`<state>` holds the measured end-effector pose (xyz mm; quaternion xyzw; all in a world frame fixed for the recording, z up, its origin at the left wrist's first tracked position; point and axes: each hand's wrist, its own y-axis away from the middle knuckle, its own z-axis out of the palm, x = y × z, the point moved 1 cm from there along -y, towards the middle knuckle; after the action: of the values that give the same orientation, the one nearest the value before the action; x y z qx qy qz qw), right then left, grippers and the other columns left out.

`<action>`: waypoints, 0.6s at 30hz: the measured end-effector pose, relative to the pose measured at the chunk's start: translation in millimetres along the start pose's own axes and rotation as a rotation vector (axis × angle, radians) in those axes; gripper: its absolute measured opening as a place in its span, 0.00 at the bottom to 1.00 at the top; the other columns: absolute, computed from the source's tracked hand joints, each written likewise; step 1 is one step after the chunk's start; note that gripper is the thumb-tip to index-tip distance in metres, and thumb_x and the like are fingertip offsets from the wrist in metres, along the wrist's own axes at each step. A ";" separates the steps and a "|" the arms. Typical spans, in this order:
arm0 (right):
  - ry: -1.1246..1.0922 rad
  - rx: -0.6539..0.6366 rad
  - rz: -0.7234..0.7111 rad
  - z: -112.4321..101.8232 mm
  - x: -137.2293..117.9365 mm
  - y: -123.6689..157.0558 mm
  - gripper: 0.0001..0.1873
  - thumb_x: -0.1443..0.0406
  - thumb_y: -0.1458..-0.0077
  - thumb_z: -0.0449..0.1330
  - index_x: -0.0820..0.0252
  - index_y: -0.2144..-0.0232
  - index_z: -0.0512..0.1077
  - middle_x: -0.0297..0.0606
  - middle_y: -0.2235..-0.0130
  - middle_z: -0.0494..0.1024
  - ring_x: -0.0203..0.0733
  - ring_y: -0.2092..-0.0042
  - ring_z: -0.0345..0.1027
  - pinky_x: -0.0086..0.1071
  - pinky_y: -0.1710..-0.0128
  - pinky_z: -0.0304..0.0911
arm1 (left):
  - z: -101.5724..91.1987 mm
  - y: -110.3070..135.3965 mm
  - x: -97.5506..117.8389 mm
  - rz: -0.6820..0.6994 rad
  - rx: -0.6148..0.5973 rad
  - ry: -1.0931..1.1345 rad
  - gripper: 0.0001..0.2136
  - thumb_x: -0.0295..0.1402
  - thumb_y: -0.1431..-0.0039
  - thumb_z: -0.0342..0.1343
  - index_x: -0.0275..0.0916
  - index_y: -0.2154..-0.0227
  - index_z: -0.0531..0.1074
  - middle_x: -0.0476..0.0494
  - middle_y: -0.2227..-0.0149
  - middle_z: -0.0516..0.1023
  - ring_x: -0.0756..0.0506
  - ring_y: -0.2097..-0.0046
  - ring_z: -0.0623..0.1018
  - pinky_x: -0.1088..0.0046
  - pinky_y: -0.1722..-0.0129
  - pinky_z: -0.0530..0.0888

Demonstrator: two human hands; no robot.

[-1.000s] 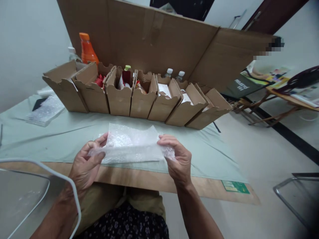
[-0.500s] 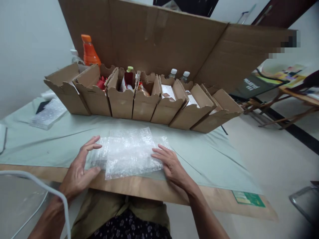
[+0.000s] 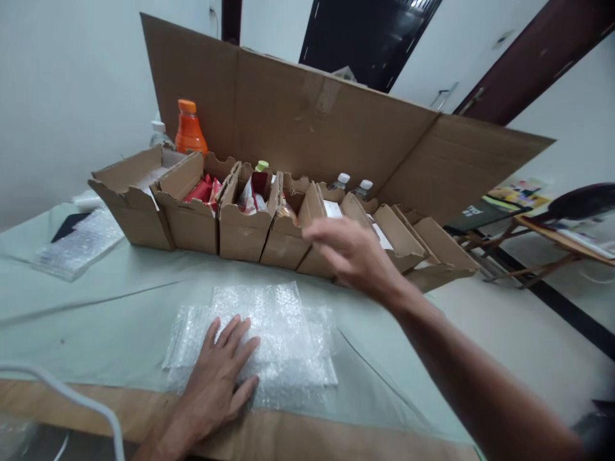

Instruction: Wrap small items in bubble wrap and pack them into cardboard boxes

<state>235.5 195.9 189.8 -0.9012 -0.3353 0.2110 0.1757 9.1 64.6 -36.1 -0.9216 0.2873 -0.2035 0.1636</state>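
My left hand lies flat, fingers spread, on a stack of bubble wrap sheets spread on the pale green table cloth. My right hand is raised over the table, fingers stretched out and holding nothing, in front of the row of small open cardboard boxes. It hovers nearest the boxes right of the row's middle. Those boxes hold packets and white cards.
A large cardboard sheet stands behind the boxes. An orange bottle and small capped bottles stand at the back. More bubble wrap lies at the far left. A white chair rim is at lower left; chairs stand right.
The bubble wrap was laid down flat on the cloth. My right hand left it and rose toward the boxes; my left hand moved onto the sheets. The camera tilted up.
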 end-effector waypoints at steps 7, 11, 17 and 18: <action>0.614 -0.481 -0.007 80.6 44.7 -186.9 0.11 0.66 0.49 0.69 0.60 0.80 0.75 0.46 0.65 0.80 0.61 0.46 0.69 0.57 0.43 0.56 | 1.9 -4.5 2.0 -0.023 0.081 0.048 0.22 0.32 0.43 0.58 0.45 0.44 0.71 0.39 0.36 0.73 0.35 0.31 0.65 0.48 0.29 0.48; 0.692 -0.638 0.067 137.8 61.6 -203.9 0.12 0.64 0.52 0.72 0.59 0.80 0.75 0.45 0.71 0.80 0.60 0.52 0.73 0.59 0.43 0.55 | 6.3 -4.7 1.9 -0.038 0.098 0.073 0.22 0.34 0.44 0.61 0.44 0.45 0.72 0.38 0.36 0.73 0.34 0.32 0.66 0.47 0.28 0.48; 0.685 -0.435 0.057 112.7 59.1 -198.8 0.08 0.67 0.42 0.60 0.66 0.69 0.79 0.54 0.59 0.82 0.61 0.48 0.72 0.57 0.43 0.53 | 5.0 -4.8 2.6 -0.067 0.110 0.100 0.20 0.34 0.42 0.60 0.44 0.46 0.72 0.39 0.38 0.74 0.35 0.32 0.67 0.47 0.28 0.48; 0.676 -0.346 0.077 95.7 54.4 -196.5 0.08 0.68 0.42 0.60 0.66 0.69 0.78 0.54 0.60 0.81 0.62 0.49 0.72 0.58 0.43 0.53 | 4.7 -4.5 2.0 -0.070 0.106 0.101 0.20 0.34 0.42 0.60 0.44 0.46 0.72 0.39 0.38 0.74 0.35 0.32 0.67 0.47 0.28 0.49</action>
<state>120.9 389.7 184.3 -0.9483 -0.2550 -0.1512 0.1137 14.9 67.8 -37.7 -0.9097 0.2515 -0.2702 0.1902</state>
